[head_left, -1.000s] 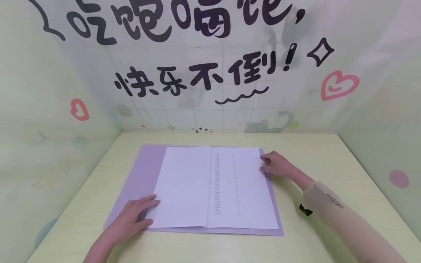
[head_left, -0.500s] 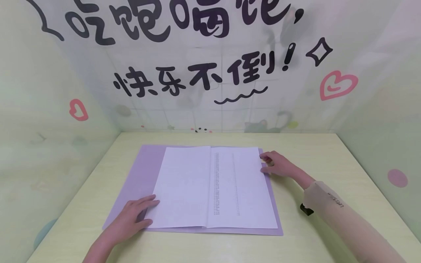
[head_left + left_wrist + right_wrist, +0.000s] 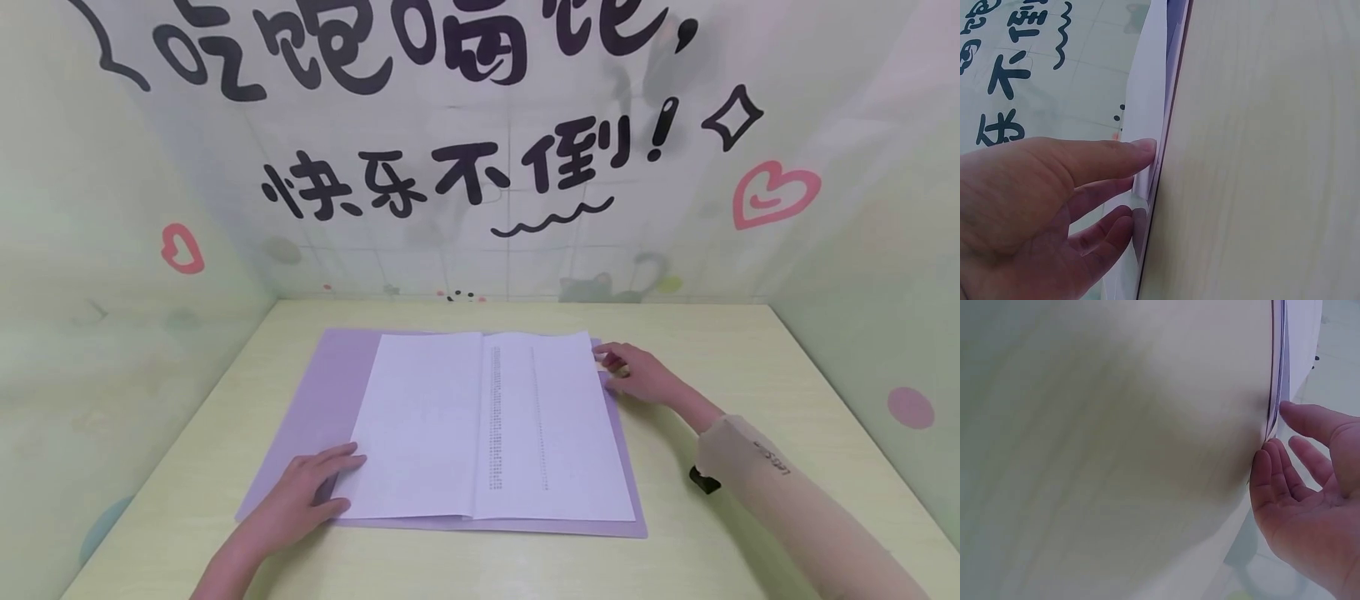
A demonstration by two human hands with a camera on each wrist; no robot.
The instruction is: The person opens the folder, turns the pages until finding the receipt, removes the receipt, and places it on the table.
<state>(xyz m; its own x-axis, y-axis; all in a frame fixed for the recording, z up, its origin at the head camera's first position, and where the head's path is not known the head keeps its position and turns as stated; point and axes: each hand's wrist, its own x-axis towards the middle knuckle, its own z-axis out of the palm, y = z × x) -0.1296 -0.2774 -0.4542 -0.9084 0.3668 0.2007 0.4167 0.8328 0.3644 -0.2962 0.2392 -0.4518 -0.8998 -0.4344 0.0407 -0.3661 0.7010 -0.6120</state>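
A purple folder (image 3: 330, 383) lies spread on the table in the head view, with white pages inside. The left page (image 3: 420, 425) looks blank; the right page (image 3: 585, 433) carries two columns of small print. My left hand (image 3: 303, 492) rests over the lower left page edge, fingers spread and thumb near the bottom corner. My right hand (image 3: 641, 377) is at the upper right edge, its fingers loosely bent, index tip by the page's slightly raised corner. In the right wrist view the thumb (image 3: 1310, 420) reaches the folder's edge, the other fingers below it.
The pale wooden table (image 3: 720, 350) surrounds the folder. A back wall sheet (image 3: 465, 267) with large black lettering and pink hearts rises behind, and side panels stand left and right. A black object (image 3: 703, 480) shows under the right sleeve (image 3: 780, 492).
My right hand has drawn slightly right, its thumb now off the page. The right page's upper corner has lifted a little. My left hand stays in place.
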